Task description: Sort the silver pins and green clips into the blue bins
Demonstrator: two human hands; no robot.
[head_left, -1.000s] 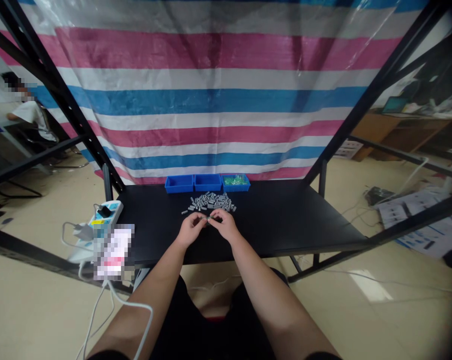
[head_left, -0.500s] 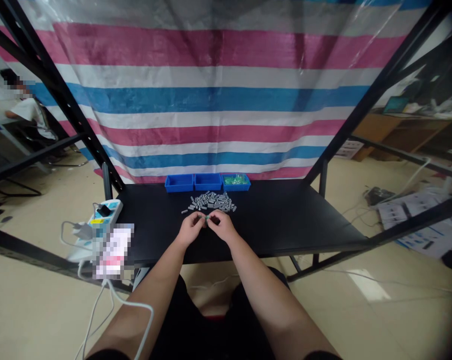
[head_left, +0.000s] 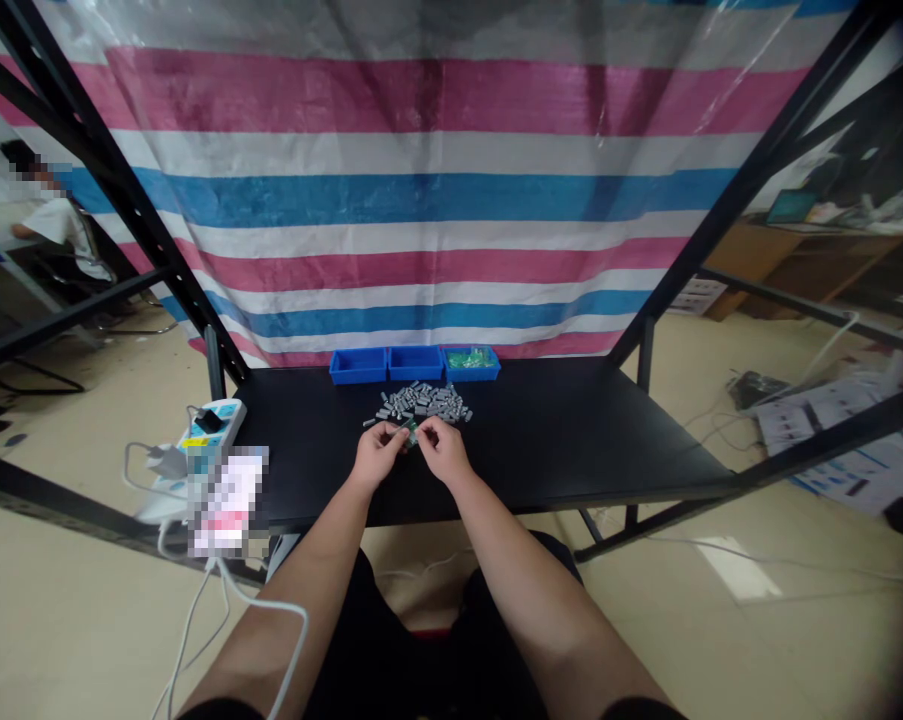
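"Black workbench (head_left: 586,440) before a striped tarp (head_left: 421,200), yes?"

"Yes. Three blue bins (head_left: 415,365) line its far edge, green parts (head_left: 467,358) in the rightmost. Loose grey metal pieces (head_left: 421,402) heaped just in front."

"Hands?"

"Together, just below the heap. Left hand (head_left: 380,455) and right hand (head_left: 442,450) pinch a small green piece (head_left: 406,432) between them."

"Which fingers carry it?"

"Too small to tell. Piece sits at the fingertips, over the bench."
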